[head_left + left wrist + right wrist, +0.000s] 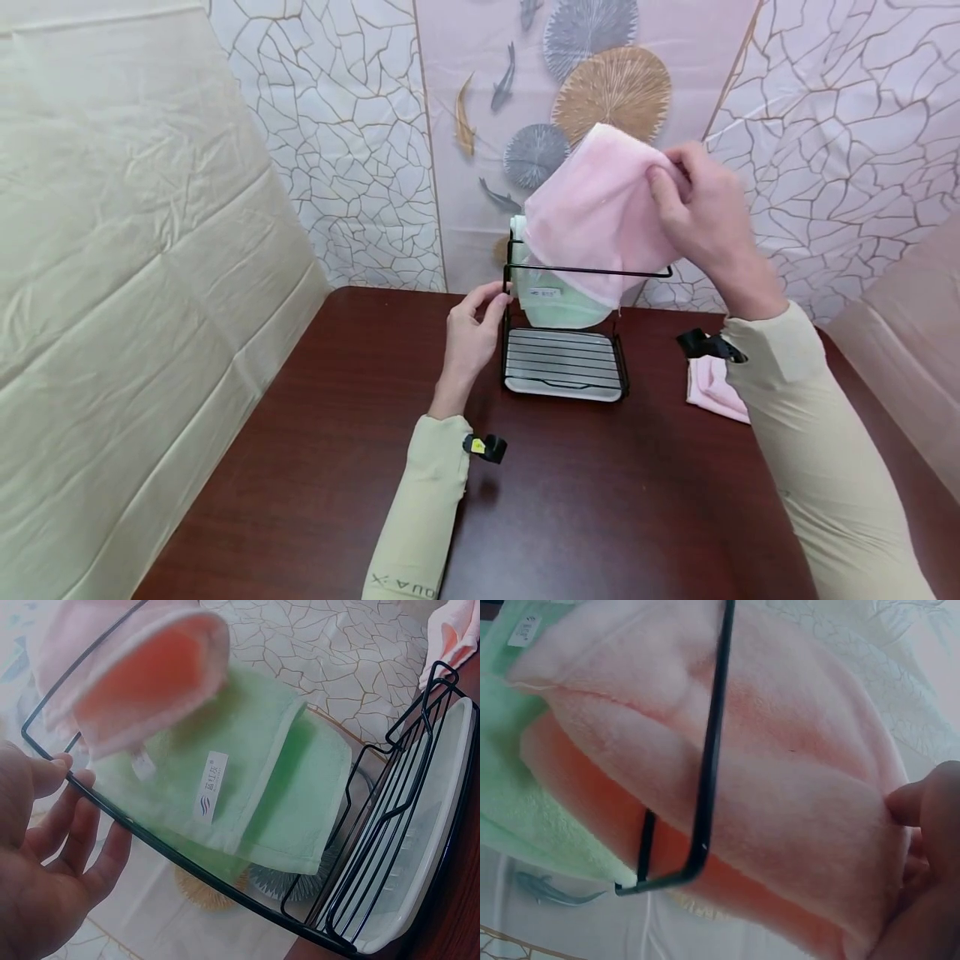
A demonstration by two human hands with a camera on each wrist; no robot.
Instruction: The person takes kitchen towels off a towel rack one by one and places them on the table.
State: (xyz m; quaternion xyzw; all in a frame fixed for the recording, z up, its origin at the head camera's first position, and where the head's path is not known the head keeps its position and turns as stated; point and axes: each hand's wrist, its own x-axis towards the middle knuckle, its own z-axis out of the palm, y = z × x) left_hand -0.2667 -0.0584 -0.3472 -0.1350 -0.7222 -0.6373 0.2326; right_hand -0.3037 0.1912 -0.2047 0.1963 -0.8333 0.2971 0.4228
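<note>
My right hand (708, 208): pinching one plush pink cloth (588, 196). My left hand (471, 337): gripping one upright black wire rack (714, 727).

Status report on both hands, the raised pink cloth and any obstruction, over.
Right hand pinching pink cloth. Left hand holding rack upright. Pink cloth at top bars; green cloth, partly behind it, may crowd it.

Rack (506, 333) nr table's (360, 433) far edge, abt ctr; tray (555, 390) in its base. Lower cloth (567, 310) on rack, above tray; top cloth (592, 200) partly in front, behind front bar (585, 270), btw L hand (471, 333) & R hand (705, 204). Folded cloth (716, 392) R of rack, twd table's far R corner.
</note>
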